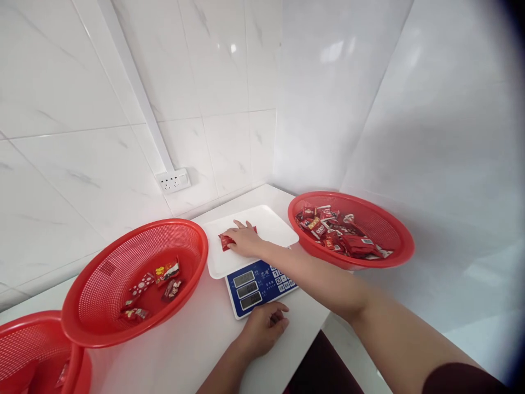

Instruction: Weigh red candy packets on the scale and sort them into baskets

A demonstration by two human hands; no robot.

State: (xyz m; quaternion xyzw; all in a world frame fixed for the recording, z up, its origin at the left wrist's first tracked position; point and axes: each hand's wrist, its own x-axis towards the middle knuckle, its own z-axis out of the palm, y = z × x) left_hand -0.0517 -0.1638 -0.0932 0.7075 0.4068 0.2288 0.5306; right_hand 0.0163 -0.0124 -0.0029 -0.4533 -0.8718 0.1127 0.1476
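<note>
My right hand [245,241] reaches over the white weighing tray [273,221] of a scale, its fingers and thumb on a red snack packet [225,241] that lies on the tray. Parts of the packet stick out on both sides of the hand. In front of it is the scale's blue panel [266,295], with three small displays and a keypad. My left hand [263,328] rests at the panel's near edge. Its fingers are loosely curled, with a gap between thumb and forefinger, and nothing shows in them.
A red mesh basket [404,241] on the right holds many small red packets. Left of the scale, another red basket [82,295] holds several packets. A third red basket [41,320] is cut off at the lower left. Behind the white table, a socket strip [174,180] is on the tiled wall.
</note>
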